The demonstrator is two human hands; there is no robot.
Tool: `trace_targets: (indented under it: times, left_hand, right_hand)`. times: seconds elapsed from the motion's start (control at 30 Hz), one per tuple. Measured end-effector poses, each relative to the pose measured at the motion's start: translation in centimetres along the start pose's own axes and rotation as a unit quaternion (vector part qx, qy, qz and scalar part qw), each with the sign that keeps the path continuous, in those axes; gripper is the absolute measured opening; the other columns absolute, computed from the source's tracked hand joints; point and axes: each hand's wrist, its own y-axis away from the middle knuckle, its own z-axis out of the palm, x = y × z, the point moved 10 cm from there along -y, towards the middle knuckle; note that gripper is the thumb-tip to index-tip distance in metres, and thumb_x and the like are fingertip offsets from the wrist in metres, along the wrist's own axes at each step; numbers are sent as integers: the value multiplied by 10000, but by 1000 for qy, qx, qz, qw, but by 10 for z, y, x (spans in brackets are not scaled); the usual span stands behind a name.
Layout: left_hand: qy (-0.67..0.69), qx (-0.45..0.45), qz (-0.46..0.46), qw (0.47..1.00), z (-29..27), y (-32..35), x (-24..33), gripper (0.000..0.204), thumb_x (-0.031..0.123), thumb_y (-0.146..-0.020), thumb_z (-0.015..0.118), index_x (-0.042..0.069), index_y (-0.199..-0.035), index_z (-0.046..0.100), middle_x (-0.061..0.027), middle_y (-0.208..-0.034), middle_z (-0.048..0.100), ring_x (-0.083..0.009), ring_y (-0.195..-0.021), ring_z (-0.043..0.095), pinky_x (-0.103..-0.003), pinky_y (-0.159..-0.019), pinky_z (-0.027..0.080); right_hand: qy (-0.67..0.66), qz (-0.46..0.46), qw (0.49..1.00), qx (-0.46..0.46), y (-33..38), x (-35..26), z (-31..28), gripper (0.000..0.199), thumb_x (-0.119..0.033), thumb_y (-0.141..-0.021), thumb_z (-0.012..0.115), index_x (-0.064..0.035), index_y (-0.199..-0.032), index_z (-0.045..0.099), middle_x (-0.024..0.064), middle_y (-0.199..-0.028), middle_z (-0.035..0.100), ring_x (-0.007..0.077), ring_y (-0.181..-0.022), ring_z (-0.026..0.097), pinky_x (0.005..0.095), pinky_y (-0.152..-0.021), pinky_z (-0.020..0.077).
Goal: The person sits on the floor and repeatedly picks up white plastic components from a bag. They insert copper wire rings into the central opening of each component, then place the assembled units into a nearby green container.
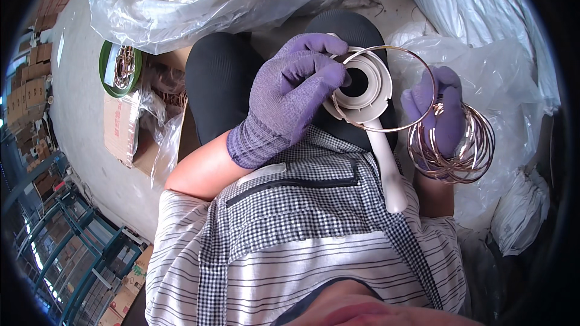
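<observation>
My left hand (290, 93), in a purple knit glove, is closed at the left rim of a white round plastic part (379, 84) with a dark centre hole. A pale handle (386, 172) runs from this part toward my apron. One thin copper-coloured metal ring (386, 130) lies across the round part, and its left side passes at my left fingertips. The ring's right side reaches my right hand (444, 108), also gloved in purple. That hand's fingers are wrapped round a bundle of similar metal rings (485, 139); their inner part is hidden by the fingers.
Clear plastic sheeting (241, 0) lies beyond my knees, with more plastic (483, 78) on the right. At left an open cardboard box (121, 127) stands beside a green round tray (104, 63) with rings in it. Teal metal racks (78, 229) and stacked cartons (30, 99) are farther left.
</observation>
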Motion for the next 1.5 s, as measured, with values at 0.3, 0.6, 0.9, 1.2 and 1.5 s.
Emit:
trace_targets:
  times: [0.3, 0.6, 0.9, 1.2, 1.5]
  left_hand:
    - [1, 13, -1, 1000, -1, 0, 1, 215, 93, -1003, 618, -71, -963, 752, -151, -1314, 606, -246, -1270, 580, -377, -1081, 465]
    - [-5, 18, 1, 1000, -1, -1, -3, 212, 100, -996, 631, -63, -946, 757, -150, -1292, 623, -237, -1253, 585, -359, -1065, 465]
    - [43, 1, -23, 999, 3, -4, -10, 226, 124, -1003, 642, -68, -955, 753, -155, -1326, 604, -227, -1244, 587, -348, -1050, 474]
    - [-53, -86, 133, 986, 4, -5, 7, 538, 320, -1114, 334, -65, -1137, 709, -213, -1414, 559, -289, -1316, 548, -398, -1147, 395]
    - [55, -78, 92, 991, 4, -4, -1, 580, 356, -1125, 304, -69, -1192, 692, -210, -1407, 558, -288, -1309, 551, -420, -1153, 396]
  right_hand:
    - [4, 65, 997, -36, 1, 13, 12, 284, -309, -1055, 611, -28, -1024, 616, 9, -812, 548, 40, -565, 430, 253, -597, 387]
    - [-13, -23, 996, -89, 11, 2, 31, 172, -207, -1046, 597, -39, -1018, 616, 33, -835, 548, 71, -630, 471, 289, -634, 417]
    - [107, 23, 993, 54, 40, 13, 15, 163, -193, -1022, 621, -36, -1066, 626, 29, -876, 558, 90, -721, 503, 270, -668, 444]
    - [333, 43, 938, 87, 48, 1, 29, 261, -275, -1013, 634, -34, -1111, 618, 51, -1003, 582, 142, -866, 560, 296, -740, 480]
    - [501, 73, 856, 103, 48, -7, 37, 361, -357, -1003, 648, -32, -1155, 610, 73, -1129, 606, 193, -1011, 617, 323, -813, 516]
